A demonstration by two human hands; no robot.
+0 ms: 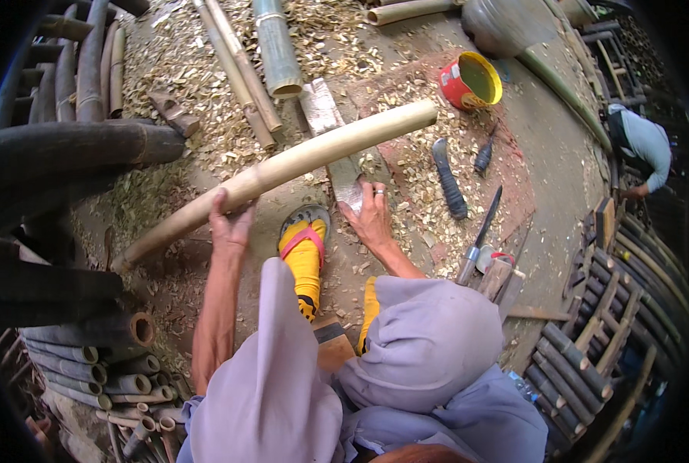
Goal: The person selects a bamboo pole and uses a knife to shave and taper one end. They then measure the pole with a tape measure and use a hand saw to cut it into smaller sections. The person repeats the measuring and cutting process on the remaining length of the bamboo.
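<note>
Head view: left hand [233,224] fingers grasping long pale bamboo pole [282,170], spanning 9 to 1 o'clock; right hand [374,222] fingers on shiny flat grey board [346,184], 12 o'clock, grip can't tell.

The pale bamboo pole [306,159] is showing a smooth, matt finish; the grey-green bamboo tube [273,45] is looking glossy. Cloth trousers [429,347] are looking matt; the bucket [455,86] is shining like plastic, a metal ring [380,192] is gleaming, and wood chips [333,42] are looking rough.
</note>
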